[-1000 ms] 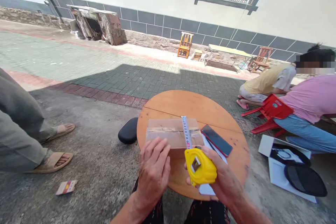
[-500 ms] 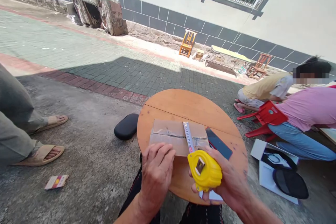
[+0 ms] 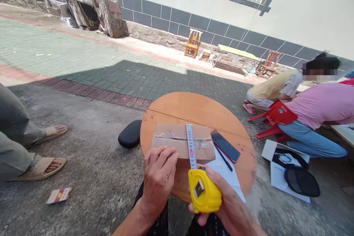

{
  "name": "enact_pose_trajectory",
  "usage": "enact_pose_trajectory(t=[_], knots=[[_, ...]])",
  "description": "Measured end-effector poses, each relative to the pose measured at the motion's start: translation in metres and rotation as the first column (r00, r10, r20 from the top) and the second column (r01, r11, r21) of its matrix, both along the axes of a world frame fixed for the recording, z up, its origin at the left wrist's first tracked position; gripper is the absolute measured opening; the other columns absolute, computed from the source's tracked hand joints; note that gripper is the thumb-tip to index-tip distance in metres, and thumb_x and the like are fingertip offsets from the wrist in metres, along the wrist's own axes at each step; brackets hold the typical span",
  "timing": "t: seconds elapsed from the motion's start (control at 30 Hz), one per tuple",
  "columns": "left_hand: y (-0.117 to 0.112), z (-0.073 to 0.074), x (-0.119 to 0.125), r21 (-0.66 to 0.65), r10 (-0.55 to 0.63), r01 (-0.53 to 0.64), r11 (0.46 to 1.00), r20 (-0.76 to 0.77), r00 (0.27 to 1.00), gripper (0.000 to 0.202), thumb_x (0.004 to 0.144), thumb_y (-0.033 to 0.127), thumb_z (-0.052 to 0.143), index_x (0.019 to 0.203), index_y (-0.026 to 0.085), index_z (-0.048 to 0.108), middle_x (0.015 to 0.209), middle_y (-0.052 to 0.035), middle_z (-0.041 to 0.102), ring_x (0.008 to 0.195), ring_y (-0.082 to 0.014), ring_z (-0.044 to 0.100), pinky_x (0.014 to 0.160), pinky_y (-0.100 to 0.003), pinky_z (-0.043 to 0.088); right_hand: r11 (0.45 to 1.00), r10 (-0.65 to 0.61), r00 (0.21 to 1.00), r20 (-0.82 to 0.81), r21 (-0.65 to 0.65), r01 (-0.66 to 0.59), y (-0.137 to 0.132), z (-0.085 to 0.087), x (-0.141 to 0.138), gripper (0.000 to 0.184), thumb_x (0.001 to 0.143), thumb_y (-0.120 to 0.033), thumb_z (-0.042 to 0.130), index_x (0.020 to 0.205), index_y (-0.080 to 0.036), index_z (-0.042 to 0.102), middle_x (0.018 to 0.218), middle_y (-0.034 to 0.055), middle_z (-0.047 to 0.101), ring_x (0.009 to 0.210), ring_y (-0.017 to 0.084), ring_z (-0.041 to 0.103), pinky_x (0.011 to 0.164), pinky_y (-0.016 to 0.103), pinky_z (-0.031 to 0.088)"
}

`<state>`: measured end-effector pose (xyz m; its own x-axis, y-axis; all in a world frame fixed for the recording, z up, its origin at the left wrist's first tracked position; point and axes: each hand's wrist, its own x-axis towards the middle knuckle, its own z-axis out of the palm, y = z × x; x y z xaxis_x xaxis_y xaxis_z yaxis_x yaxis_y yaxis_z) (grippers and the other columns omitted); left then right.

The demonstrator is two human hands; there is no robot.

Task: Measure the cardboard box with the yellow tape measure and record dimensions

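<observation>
currently, right hand [image 3: 228, 197] grips tape measure [image 3: 208, 195]; left hand [image 3: 159, 171] touches box [image 3: 170, 142], grip unclear.

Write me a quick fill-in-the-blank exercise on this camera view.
The right hand holds a tape measure whose case is coloured ____.
In the picture, the phone lies to the ____ of the cardboard box.
The pen lies on white ____.
The table is ____ in shape.
Missing words: yellow; right; paper; round.
</observation>
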<state>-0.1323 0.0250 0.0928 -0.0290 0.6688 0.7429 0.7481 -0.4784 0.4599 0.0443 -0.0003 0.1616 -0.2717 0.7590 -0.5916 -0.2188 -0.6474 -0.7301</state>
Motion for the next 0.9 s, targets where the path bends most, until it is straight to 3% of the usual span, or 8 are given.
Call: enact_pose_trajectory(t=[0.37,0.57,0.73,0.9], knots=[[0.001,-0.001,0.0,0.008,0.008,-0.009,1.0,0.003,1.0,0.024,0.089,0.004,0.058,0.102,0.021,0.068,0.106,-0.0051,0.073,0.103,-0.0234,0.059,0.095,-0.042,0.039,1.0,0.026,1.0,0.008,-0.001,-0.026,0.003,-0.002,-0.002,0.052,0.09,-0.058,0.054,0.121,-0.017,0.055,0.078,0.0038,0.067,0.063,0.023,0.073,0.041,0.02,0.052],[0.01,0.002,-0.002,-0.018,0.001,-0.001,1.0,-0.026,1.0,0.021,0.09,0.007,0.057,0.101,0.021,0.068,0.106,-0.0042,0.073,0.103,-0.023,0.059,0.095,-0.041,0.039,0.994,-0.027,0.999,0.028,0.107,0.024,-0.01,-0.01,0.005,0.07,0.072,-0.062,0.073,0.126,-0.022,0.052,0.083,0.004,0.066,0.068,0.025,0.072,0.046,0.026,0.053],[0.049,0.021,-0.008,-0.054,0.014,-0.019,0.998,-0.097,0.995,0.016,0.094,0.015,0.054,0.096,0.023,0.068,0.103,-0.0025,0.073,0.099,-0.0223,0.06,0.095,-0.042,0.038,0.987,-0.093,0.994,0.053,0.135,0.085,-0.029,-0.034,0.026,0.079,0.064,-0.061,0.079,0.126,-0.019,0.053,0.081,0.0055,0.069,0.063,0.025,0.071,0.057,0.031,0.053],[0.117,0.046,-0.02,-0.281,-0.069,-0.007,0.96,-0.262,0.963,0.026,0.097,0.021,0.045,0.096,0.023,0.07,0.104,-0.0033,0.072,0.101,-0.0222,0.058,0.103,-0.044,0.031,0.973,-0.182,0.983,0.022,0.151,0.177,-0.034,-0.056,0.041,0.075,0.065,-0.061,0.077,0.124,-0.021,0.055,0.08,0.0053,0.071,0.065,0.025,0.071,0.062,0.032,0.052]])
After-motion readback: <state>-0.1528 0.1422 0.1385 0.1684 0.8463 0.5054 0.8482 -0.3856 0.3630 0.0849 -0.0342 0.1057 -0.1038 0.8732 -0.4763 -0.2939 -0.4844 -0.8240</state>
